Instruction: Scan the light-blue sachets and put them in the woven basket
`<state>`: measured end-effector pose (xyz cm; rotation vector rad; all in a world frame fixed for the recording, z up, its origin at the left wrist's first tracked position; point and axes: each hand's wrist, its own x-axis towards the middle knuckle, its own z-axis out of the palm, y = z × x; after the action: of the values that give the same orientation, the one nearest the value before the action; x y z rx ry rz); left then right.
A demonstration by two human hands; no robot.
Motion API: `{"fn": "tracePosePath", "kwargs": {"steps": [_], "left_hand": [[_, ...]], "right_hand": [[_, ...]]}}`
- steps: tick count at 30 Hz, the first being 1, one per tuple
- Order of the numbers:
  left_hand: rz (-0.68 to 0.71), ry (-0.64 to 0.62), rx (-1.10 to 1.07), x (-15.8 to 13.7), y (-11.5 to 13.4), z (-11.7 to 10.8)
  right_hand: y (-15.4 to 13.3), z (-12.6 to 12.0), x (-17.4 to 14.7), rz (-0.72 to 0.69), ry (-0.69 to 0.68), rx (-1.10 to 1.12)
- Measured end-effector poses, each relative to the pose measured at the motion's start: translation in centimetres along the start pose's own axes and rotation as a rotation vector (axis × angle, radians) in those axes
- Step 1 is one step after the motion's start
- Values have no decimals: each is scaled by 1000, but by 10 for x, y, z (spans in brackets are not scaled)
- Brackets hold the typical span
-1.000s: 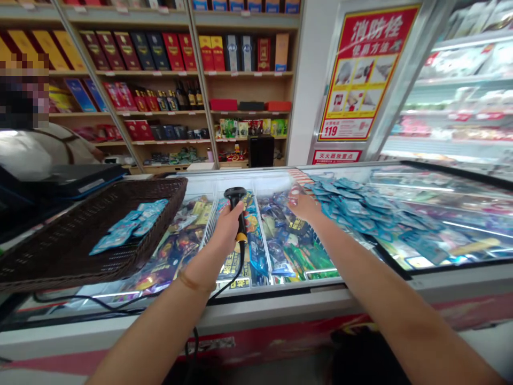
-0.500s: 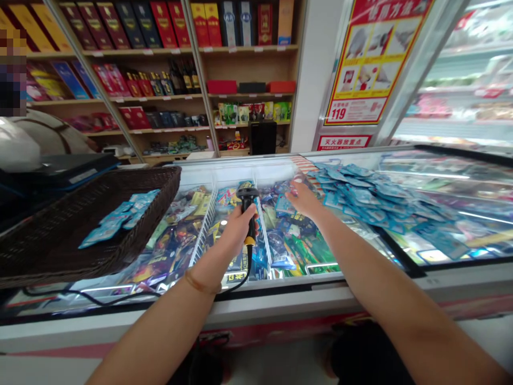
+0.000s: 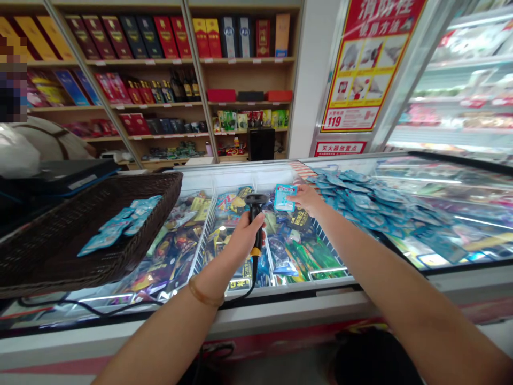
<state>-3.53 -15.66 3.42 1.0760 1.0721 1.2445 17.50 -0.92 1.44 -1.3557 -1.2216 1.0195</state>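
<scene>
My left hand (image 3: 249, 233) is wrapped round the handle of a black and yellow barcode scanner (image 3: 257, 214), held upright above the freezer with its cord hanging down. Between the fingers of my right hand (image 3: 306, 198) is a small blue packet (image 3: 285, 198), its printed face towards me, just to the right of the scanner's head. A large heap of similar blue packets (image 3: 360, 198) lies on the freezer's glass, right of my right hand. Several more blue packets (image 3: 120, 222) rest in a dark brown wicker basket (image 3: 52, 267) at the left.
Beneath my hands, the chest freezer (image 3: 300, 307) holds bagged goods between white wire dividers (image 3: 203, 235). The scanner's black cord (image 3: 100, 310) runs left along the front edge. A person (image 3: 52, 136) stands at the far left, before shelves of boxes (image 3: 246, 61).
My right hand has lifted a blue packet into clear view, turned towards the scanner. My left hand and the scanner have shifted slightly right and lower in the picture.
</scene>
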Motion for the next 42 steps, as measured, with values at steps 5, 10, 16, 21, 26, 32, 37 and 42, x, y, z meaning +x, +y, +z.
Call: {"fn": "tracePosePath", "kwargs": {"steps": [5, 10, 16, 21, 26, 32, 37, 42], "left_hand": [[67, -54, 86, -3, 0, 1], [91, -39, 218, -2, -2, 0], [36, -75, 329, -5, 0, 4], [61, -78, 311, -6, -1, 5], [65, -88, 350, -5, -2, 4], [63, -94, 328, -5, -3, 3], [77, -112, 277, -4, -8, 2], [66, 46, 97, -8, 1, 3]], "right_hand": [[-15, 30, 19, -14, -38, 288], [0, 53, 26, -111, -4, 312], [7, 50, 30, -145, -3, 393], [-2, 48, 21, -147, -7, 319], [-4, 48, 16, -135, 4, 367], [3, 48, 22, -147, 0, 307], [7, 51, 22, -150, 18, 316], [-1, 70, 10, -11, 32, 384]]}}
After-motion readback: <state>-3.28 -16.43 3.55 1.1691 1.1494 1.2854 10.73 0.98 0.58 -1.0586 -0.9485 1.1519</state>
